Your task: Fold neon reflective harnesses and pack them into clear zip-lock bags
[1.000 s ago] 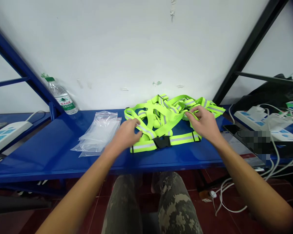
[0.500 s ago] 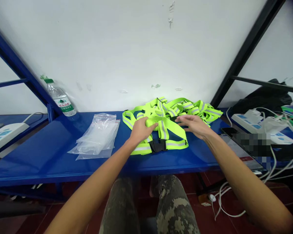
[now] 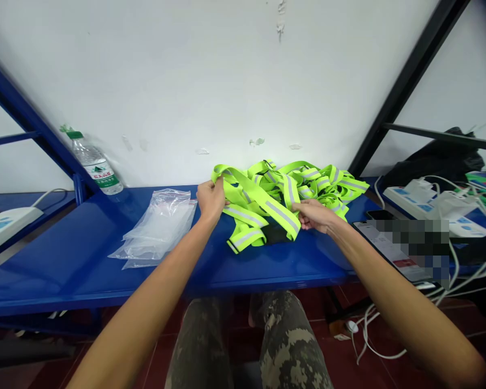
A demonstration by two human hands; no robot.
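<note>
Neon yellow-green webbing with a silver stripe, a reflective strap (image 3: 269,204), stretches between my two hands above the blue bench. My left hand (image 3: 211,199) is closed on its left part, where the webbing loops over the fingers. Pinched at the strap's right part is my right hand (image 3: 316,215). A strap end with a black slider hangs lower left, near the bench surface. Behind the right hand lies a tangled heap of similar straps (image 3: 340,186), partly hidden by the held webbing. Black material shows beneath the held strap; its kind is unclear.
Clear plastic zip bags (image 3: 157,227) lie stacked on the blue bench (image 3: 81,243) at left. A water bottle (image 3: 99,165) leans against the wall. At right are a tablet-like device (image 3: 389,248), a white power strip (image 3: 465,221) and loose cables.
My left hand has moved left and up, lifting the strap. My right hand, apart from it before, now grips the webbing. The black buckle at the front is no longer visible.
</note>
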